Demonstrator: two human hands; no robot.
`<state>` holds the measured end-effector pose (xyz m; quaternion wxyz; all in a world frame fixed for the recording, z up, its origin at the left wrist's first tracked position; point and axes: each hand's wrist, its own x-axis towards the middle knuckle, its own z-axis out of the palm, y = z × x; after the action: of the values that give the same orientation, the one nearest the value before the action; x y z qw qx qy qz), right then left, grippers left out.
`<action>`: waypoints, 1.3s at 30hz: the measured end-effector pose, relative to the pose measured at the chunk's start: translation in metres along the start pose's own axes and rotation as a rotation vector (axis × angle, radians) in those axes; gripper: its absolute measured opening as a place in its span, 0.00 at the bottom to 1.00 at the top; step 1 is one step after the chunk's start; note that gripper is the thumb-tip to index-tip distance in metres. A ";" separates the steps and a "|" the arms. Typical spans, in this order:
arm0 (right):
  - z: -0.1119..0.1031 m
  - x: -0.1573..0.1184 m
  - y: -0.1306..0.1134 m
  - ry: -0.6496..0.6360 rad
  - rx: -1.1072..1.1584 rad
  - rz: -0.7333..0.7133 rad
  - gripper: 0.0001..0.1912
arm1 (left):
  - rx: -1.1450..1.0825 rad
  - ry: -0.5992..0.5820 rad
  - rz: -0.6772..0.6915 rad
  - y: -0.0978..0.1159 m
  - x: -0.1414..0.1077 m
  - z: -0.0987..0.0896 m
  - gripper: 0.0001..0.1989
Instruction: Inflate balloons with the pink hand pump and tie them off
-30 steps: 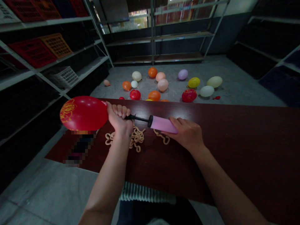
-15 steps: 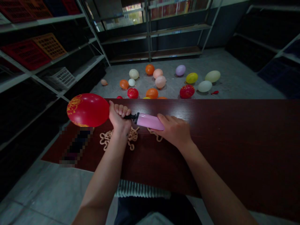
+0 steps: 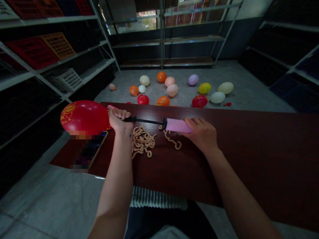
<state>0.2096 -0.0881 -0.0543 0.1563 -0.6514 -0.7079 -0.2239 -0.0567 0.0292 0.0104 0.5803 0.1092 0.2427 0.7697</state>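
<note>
My right hand (image 3: 201,132) is wrapped round the pink barrel of a balloon pump (image 3: 175,125). The pump's thin black rod is drawn out towards the left, and my left hand (image 3: 120,120) grips its black end. A large inflated red balloon (image 3: 86,117) with yellow printing sits against my left hand's far side; its neck is hidden by the fingers. Below the pump, a tangle of beige, cord-like balloons (image 3: 143,142) lies on the dark brown table (image 3: 244,149), with a smaller curled strand (image 3: 174,140) to its right.
A phone (image 3: 97,149), partly pixelated, lies at the table's left end. Beyond the far edge, several balloons, such as an orange one (image 3: 163,100) and a purple one (image 3: 193,79), rest on the floor. Metal shelves (image 3: 161,42) stand behind; crates (image 3: 58,45) fill the left rack.
The pump has lengthened: my right hand and the pink barrel have moved right, my left hand and the red balloon left, exposing the black rod. The view has shifted slightly.
</note>
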 end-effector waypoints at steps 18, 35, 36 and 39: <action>0.006 -0.011 0.001 0.045 0.106 -0.015 0.27 | 0.012 -0.141 0.089 -0.011 -0.039 0.022 0.29; -0.013 -0.003 -0.031 -0.031 0.157 0.011 0.26 | 0.086 -0.121 -0.117 -0.050 -0.052 0.014 0.29; -0.013 -0.002 -0.032 -0.028 0.160 0.005 0.26 | 0.081 -0.106 -0.124 -0.050 -0.049 0.014 0.29; -0.009 -0.001 -0.034 -0.021 0.170 -0.016 0.26 | 0.071 -0.074 -0.131 -0.045 -0.042 0.011 0.29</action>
<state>0.1755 -0.0955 -0.0511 0.2021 -0.6325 -0.7310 -0.1574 -0.0012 0.0020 0.0018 0.6337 0.1421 0.2548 0.7164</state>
